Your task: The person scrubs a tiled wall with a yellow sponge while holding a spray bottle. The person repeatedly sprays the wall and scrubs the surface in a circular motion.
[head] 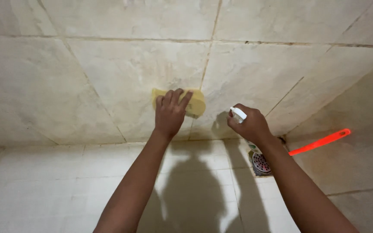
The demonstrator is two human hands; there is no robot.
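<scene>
My left hand (169, 112) presses a yellow sponge (196, 102) flat against the beige tiled wall (109, 77), fingers spread over its left part. To its right, my right hand (250, 125) is closed around a spray bottle with a white nozzle (238, 114); the nozzle points left toward the wall near the sponge. Most of the bottle's body is hidden behind the hand and wrist.
A round metal floor drain (260, 163) sits in the white tiled floor (44, 190) below my right wrist. A bright orange-red handle (320, 142) lies against the right wall (359, 142). Shadows of my arms and head fall on the floor.
</scene>
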